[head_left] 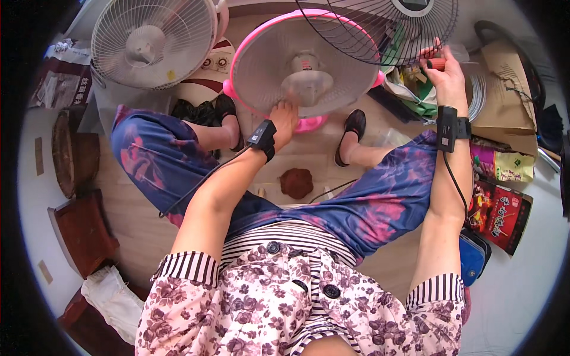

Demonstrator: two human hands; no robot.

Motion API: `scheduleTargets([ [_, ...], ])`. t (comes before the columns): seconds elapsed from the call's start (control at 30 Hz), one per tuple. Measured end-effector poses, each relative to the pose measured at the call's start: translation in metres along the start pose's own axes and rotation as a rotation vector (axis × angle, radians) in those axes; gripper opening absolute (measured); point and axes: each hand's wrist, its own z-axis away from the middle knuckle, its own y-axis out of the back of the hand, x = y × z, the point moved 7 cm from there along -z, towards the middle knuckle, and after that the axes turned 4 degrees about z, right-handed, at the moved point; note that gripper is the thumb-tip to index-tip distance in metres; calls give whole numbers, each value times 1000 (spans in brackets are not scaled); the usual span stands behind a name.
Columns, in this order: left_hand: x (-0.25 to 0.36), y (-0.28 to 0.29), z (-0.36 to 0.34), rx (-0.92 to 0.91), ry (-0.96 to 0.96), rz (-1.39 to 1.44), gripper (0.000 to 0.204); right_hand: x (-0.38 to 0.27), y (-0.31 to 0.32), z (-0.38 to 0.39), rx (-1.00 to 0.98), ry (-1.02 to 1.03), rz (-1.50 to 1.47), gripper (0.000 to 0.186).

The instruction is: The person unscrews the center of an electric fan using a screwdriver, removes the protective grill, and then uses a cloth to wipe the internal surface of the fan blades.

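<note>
A round dish heater with a pink rim (236,65) stands in front of me, its grey bowl facing up with a pale core in the middle. My left hand (285,120) is at its near rim, fingers curled over the edge; the fingertips are partly hidden. Off the bowl, up to the right, is a black wire grille (362,35) with a round centre badge. My right hand (446,74) grips the grille's near edge with its fingers. In the same hand lies a short orange-red piece (437,63) with a dark end, perhaps a tool handle.
A white fan (148,50) stands at the far left. To the right are bags (409,89), a coil of wire (477,98), torn cardboard (504,89) and a red package (499,213). Brown wooden pieces (86,231) line the left wall. A reddish-brown lump (296,183) lies between my feet.
</note>
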Motion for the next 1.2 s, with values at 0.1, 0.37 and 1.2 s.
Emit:
scheduleTargets([
  [0.1,-10,-1,7,21,-71,124,39,14,6,-15,78,-130,-348,25],
  [0.37,-73,65,6,219,249,381,13,38,23,-23,456,-430,-650,22],
  [1.2,-68,130,-70,400,-24,386,22,13,8,-3,314,-296,-683,21],
])
